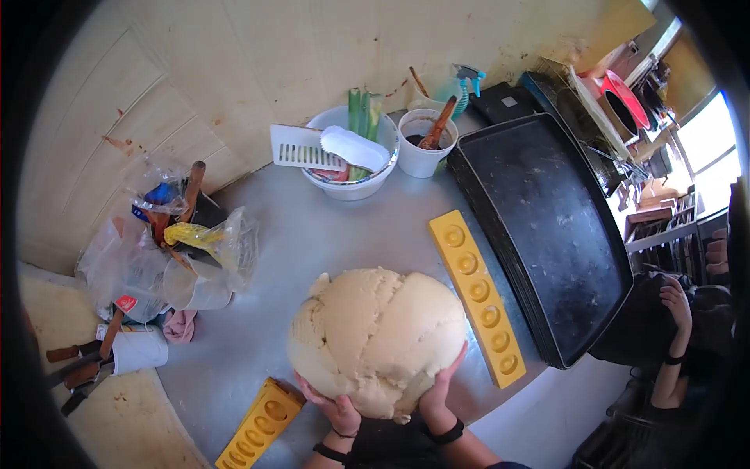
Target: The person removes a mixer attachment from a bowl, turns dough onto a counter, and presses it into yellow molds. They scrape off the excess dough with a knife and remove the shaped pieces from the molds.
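A large pale lump of dough (379, 332) with a cracked surface rests at the near side of the metal table. My left hand (334, 408) cups its lower left side, and my right hand (439, 391) cups its lower right side; parts of the fingers are hidden by the dough. To the right of the dough lies a yellow mold (477, 297) with a row of round hollows. A second yellow mold (262, 426) lies at the lower left, close to my left forearm.
Stacked black baking trays (547, 234) stand on the right. At the back are a white basin (351, 187) with utensils and a white bucket (422, 160) with a brush. Plastic bags (125, 258) and a knife holder (141, 349) sit left. Another person's hand (676, 303) shows right.
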A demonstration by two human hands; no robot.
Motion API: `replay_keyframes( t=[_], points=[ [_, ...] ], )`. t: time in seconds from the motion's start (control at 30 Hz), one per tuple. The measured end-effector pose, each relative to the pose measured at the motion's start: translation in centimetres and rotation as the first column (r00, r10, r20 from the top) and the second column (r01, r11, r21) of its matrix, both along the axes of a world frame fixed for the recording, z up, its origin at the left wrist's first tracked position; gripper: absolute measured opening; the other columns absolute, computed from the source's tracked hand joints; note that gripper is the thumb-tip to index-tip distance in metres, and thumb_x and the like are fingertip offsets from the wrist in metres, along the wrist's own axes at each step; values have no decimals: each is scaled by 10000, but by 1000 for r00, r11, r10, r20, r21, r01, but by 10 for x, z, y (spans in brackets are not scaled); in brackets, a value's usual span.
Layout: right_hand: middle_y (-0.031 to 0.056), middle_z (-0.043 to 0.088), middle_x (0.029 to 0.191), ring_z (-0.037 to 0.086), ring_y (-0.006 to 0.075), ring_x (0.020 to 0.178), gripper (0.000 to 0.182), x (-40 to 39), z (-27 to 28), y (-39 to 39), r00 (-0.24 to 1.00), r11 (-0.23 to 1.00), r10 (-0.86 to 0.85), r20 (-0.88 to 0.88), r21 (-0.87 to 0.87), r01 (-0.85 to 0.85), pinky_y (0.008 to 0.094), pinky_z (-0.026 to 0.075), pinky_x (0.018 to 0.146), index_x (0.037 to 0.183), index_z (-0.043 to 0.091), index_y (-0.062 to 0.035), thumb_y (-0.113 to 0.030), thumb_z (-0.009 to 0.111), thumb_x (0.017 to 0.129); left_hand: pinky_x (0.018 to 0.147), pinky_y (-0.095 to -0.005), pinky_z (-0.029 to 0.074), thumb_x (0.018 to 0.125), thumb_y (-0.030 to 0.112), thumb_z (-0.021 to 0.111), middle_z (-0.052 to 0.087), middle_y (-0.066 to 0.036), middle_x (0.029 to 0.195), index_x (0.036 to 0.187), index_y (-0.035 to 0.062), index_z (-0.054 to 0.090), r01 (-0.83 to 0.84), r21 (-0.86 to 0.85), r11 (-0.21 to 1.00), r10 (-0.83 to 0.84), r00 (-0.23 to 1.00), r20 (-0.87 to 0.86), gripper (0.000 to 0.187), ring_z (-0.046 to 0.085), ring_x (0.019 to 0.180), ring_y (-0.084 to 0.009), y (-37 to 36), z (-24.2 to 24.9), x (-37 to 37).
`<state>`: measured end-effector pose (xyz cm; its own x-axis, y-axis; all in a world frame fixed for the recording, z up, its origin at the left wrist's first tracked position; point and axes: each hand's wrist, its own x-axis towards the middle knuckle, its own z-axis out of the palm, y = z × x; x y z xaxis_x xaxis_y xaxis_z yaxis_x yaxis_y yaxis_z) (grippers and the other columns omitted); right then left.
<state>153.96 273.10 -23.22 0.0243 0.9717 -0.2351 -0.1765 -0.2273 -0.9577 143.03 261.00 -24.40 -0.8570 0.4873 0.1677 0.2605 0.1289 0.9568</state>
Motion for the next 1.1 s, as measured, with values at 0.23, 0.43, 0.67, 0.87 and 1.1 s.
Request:
replay_keyframes(
  t=[0.23,0.43,0.67,0.87,1.1],
  points=[
    [197,60,1524,102,307,1406,813,-70,-39,90,981,945,154,114,274,-180,395,85,1144,1462,-1,12,-371,465,917,1143,-411,110,865,134,524,144,-232,1489,1429,-59,99,-51,-144,988,35,993,-109,732,154,1385,-346,79,3,-89],
    [277,193,1453,204,383,1361,797,-24,-24,88,823,882,328,464,163,-443,402,181,1124,1424,169,43,-333,588,861,1133,-429,159,815,217,646,238,-252,1454,1414,-57,184,134,-212,968,-156,984,-90,805,202,1368,-372,53,26,-125],
    [148,522,1133,547,337,1002,515,75,37,-50,-38,105,426,904,-91,-990,411,478,855,1205,528,-117,-218,713,735,1091,-473,245,641,338,789,319,-255,1405,1403,48,272,68,-813,579,-438,867,-238,965,291,1321,-400,-134,77,-97],
    [90,573,982,581,278,929,97,71,-1,-50,102,-13,425,899,119,-993,373,505,768,887,607,-94,-83,605,791,999,-468,331,567,376,826,488,-171,1239,1292,42,383,-63,-822,566,-316,904,-286,913,448,1166,-358,-219,41,-106],
    [172,575,1117,571,319,958,280,-37,86,4,347,293,239,907,273,-916,429,482,800,1054,612,-118,-111,614,774,943,-444,357,560,401,821,521,-149,1181,1208,26,455,-158,-818,554,-276,891,-359,833,483,1102,-322,-215,61,-101]
  ],
)
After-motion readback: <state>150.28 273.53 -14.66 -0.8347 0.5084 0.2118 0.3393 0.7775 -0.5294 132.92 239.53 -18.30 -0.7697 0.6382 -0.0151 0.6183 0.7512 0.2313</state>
